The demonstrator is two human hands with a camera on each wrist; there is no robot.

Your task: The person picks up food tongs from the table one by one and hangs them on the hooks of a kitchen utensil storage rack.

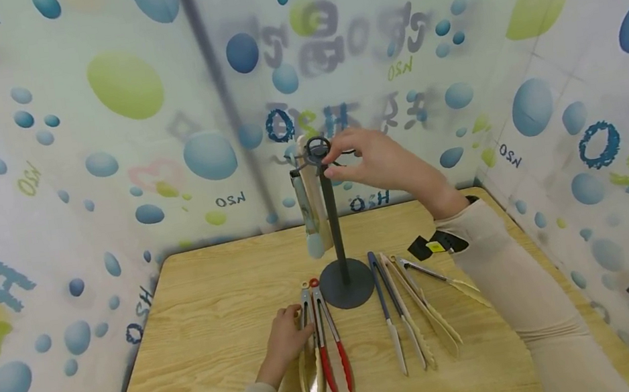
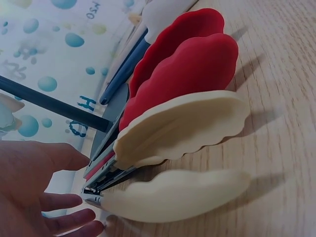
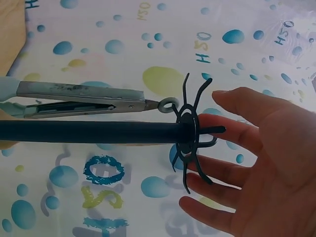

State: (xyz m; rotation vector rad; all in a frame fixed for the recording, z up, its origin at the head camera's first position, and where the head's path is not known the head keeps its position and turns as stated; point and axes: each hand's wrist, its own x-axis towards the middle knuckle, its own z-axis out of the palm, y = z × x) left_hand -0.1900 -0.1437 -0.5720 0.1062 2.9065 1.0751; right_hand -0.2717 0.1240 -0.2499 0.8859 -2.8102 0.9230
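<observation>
A dark rotating-style rack (image 1: 333, 220) with a round base stands on the table, hooks fanning out from its top. My right hand (image 1: 372, 157) is at those hooks, its thumb and fingers spread around them, with the index finger behind a hook in the right wrist view. Mint-green tongs (image 3: 81, 92) hang by their ring from one hook; beige tongs (image 1: 317, 202) hang beside them. On the table, my left hand (image 1: 287, 337) rests at the handles of cream-tipped tongs (image 2: 182, 128), fingers fairly straight. Red-tipped tongs (image 1: 333, 349) lie immediately to their right.
Right of the base lie dark-blue-handled tongs (image 1: 388, 310), cream tongs (image 1: 408, 317), yellowish tongs (image 1: 432, 314) and metal tongs with pale yellow tips (image 1: 469, 289). Patterned fabric walls (image 1: 211, 157) enclose the wooden table (image 1: 207, 293) at the back and sides.
</observation>
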